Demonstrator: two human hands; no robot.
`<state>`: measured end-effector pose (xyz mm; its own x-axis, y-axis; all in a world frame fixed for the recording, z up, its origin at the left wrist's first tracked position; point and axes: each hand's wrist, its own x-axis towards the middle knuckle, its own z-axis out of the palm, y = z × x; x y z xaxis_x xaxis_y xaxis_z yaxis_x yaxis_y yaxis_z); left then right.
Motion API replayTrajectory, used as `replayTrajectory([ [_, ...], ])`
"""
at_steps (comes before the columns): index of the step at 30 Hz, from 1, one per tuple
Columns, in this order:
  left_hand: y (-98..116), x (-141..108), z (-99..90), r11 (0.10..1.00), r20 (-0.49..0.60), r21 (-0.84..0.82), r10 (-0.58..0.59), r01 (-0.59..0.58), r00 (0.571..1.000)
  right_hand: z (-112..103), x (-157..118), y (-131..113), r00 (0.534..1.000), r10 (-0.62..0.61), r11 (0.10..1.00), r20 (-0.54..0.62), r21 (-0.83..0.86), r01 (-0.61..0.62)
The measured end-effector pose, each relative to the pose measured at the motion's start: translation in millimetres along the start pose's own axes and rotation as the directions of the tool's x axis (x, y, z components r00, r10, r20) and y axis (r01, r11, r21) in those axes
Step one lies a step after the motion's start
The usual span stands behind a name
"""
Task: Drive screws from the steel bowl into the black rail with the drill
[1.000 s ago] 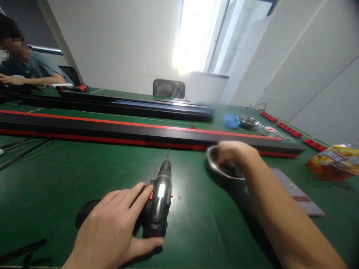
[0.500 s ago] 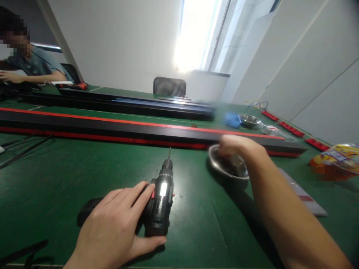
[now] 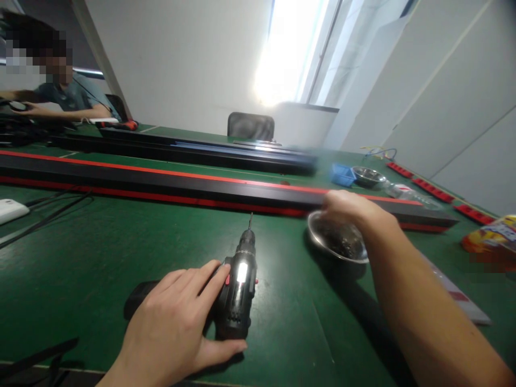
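A black cordless drill (image 3: 241, 285) lies on its side on the green table, its bit pointing away from me. My left hand (image 3: 173, 317) is wrapped round the drill's body and handle. At the right, a round metal bowl (image 3: 318, 236) holds small dark pieces too small to name. My right hand (image 3: 346, 207) is over the far rim of the bowl, fingers bent down and hidden behind the wrist and by blur. Just beyond the bowl runs a long black bar with red edges (image 3: 201, 188).
Farther back lie more dark bars (image 3: 201, 156), a blue basket (image 3: 342, 175) and a second metal bowl (image 3: 368, 177). A snack bag (image 3: 492, 239) and red strips (image 3: 433, 190) are at the right. A person (image 3: 60, 91) sits at the far left near a white power strip (image 3: 12, 210).
The whole view has shifted slightly, so things appear farther right. My right hand has lifted a little out of the bowl; my left hand keeps its hold on the drill.
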<state>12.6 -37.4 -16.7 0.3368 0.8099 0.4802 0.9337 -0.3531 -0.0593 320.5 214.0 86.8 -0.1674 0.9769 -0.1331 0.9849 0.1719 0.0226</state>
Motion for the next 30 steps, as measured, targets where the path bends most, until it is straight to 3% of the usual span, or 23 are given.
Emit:
replayTrajectory([
  [2, 0.0, 0.2, -0.2, 1.000, 0.004, -0.001, 0.003, -0.003, 1.000, 0.0, 0.7, -14.2, 0.997, -0.068, 0.996, -0.034, 0.048, 0.069],
  [5, -0.3, 0.2, 0.0, 1.000, -0.004, 0.000, 0.015, -0.015, 1.000, 12.0, 3.9, -45.9, 0.978, -0.152, 0.936, -0.140, 0.298, 0.188],
  [8, -0.7, 0.1, 0.1, 1.000, -0.006, -0.004, 0.024, -0.025, 1.000, 40.4, 5.7, -81.4, 0.968, -0.178, 0.763, -0.178, 0.596, 0.250],
  [11, -1.4, -0.4, -0.3, 0.999, 0.004, -0.016, 0.030, -0.030, 1.000, 75.6, 6.0, -109.1, 0.967, -0.147, 0.624, -0.210, 0.738, 0.255],
  [14, -2.4, -1.5, -0.8, 0.999, -0.004, -0.020, 0.034, -0.034, 0.999, 103.0, 8.2, -122.4, 0.961, -0.116, 0.511, -0.250, 0.815, 0.274],
  [18, -4.0, -2.5, -0.9, 0.999, -0.012, -0.022, 0.040, -0.041, 0.999, 117.0, 13.5, -124.6, 0.961, -0.076, 0.397, -0.264, 0.877, 0.272],
  [22, -4.7, -4.0, -0.9, 0.998, -0.014, -0.031, 0.045, -0.045, 0.999, 115.4, 12.9, -123.6, 0.961, -0.096, 0.365, -0.258, 0.890, 0.275],
  [30, -6.5, -9.0, -1.5, 0.994, -0.053, -0.044, 0.095, -0.097, 0.994, 107.3, 7.0, -120.9, 0.966, -0.091, 0.406, -0.243, 0.876, 0.259],
])
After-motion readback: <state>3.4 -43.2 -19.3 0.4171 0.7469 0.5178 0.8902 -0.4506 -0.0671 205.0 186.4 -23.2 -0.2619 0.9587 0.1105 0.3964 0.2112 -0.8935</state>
